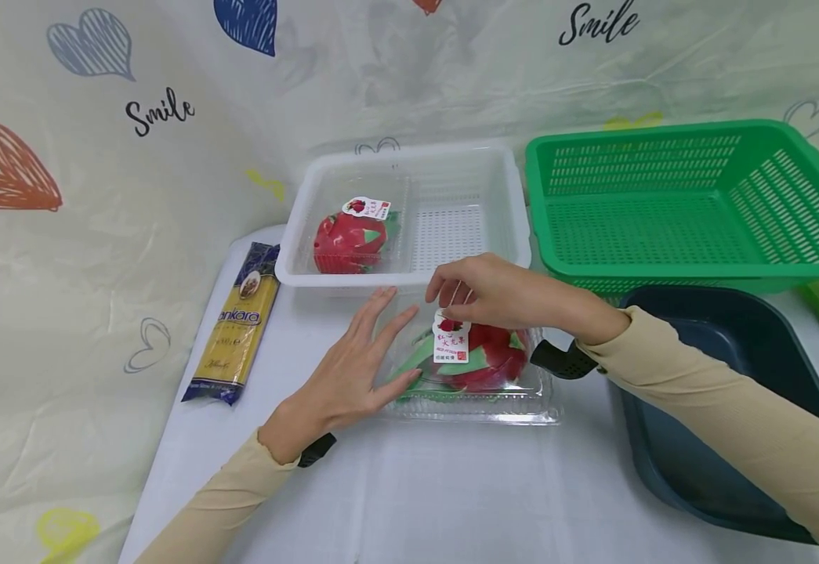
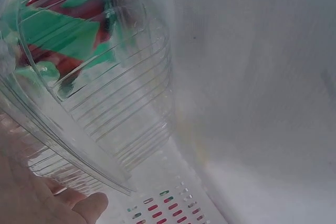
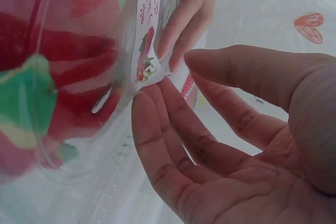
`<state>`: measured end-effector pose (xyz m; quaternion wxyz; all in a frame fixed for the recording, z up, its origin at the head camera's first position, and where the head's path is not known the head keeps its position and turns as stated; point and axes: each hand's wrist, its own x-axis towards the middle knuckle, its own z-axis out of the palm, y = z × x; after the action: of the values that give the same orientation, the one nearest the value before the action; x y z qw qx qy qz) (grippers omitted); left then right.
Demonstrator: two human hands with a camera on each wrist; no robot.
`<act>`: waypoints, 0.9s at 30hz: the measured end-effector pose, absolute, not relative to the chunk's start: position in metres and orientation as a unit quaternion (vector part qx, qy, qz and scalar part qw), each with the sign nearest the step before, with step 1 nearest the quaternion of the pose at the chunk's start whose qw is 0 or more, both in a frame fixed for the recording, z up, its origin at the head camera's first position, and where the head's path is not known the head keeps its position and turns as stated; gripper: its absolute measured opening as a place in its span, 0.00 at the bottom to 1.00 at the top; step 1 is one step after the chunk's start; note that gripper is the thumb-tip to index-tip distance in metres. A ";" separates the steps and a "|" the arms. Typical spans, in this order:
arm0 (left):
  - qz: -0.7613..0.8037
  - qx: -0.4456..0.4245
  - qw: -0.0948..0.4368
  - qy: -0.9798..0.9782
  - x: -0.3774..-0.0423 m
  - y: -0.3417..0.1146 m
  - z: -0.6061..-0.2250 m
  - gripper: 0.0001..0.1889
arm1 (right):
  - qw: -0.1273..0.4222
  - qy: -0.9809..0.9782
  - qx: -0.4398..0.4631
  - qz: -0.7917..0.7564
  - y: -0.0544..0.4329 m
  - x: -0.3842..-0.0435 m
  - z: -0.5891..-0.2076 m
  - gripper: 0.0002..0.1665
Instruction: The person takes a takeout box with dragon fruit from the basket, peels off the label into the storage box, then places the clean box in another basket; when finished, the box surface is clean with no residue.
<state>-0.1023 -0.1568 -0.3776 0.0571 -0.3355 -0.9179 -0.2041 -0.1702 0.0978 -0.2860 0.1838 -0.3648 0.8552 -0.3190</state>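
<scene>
On the white worktop (image 1: 437,493), a clear box (image 1: 476,384) looks closed, with a red and green fruit (image 1: 501,359) inside. A label (image 1: 451,337) is on its top, but the label's far end, at 12 o'clock, seems to stick up, so this box looks nearly done, and pressing that end flat seems left to do. At 11 o'clock from it, the white basket (image 1: 409,280) holds a second box (image 1: 353,227) that already has a sticker (image 1: 367,207) and looks finished. The left hand (image 1: 353,360) spreads its fingers out at the near box's 9 o'clock side. The right hand (image 1: 501,294) comes in from 2 o'clock, fingers softly bent and touching the label's loose end, thumb held apart, so it does not seem to pinch anything.
</scene>
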 end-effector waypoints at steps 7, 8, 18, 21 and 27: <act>-0.203 -0.337 0.062 -0.917 -0.103 -0.156 -0.378 0.41 | 0.179 0.854 -0.374 -0.316 0.096 -0.172 -0.289 0.09; -0.202 -0.337 0.060 -0.918 -0.103 -0.156 -0.378 0.42 | 0.178 0.853 -0.376 -0.316 0.096 -0.172 -0.288 0.09; -0.202 -0.334 0.052 -0.919 -0.102 -0.157 -0.379 0.42 | 0.179 0.861 -0.361 -0.310 0.095 -0.171 -0.288 0.08; -0.199 -0.334 0.051 -0.920 -0.102 -0.157 -0.379 0.42 | 0.178 0.865 -0.356 -0.305 0.095 -0.170 -0.289 0.06; -0.197 -0.342 0.058 -0.917 -0.102 -0.157 -0.380 0.41 | 0.168 0.865 -0.363 -0.303 0.097 -0.169 -0.290 0.06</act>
<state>-0.1023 -0.1569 -0.3803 0.0581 -0.3420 -0.9170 -0.1967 -0.1695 0.0968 -0.2901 0.1680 -0.3628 0.8651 -0.3028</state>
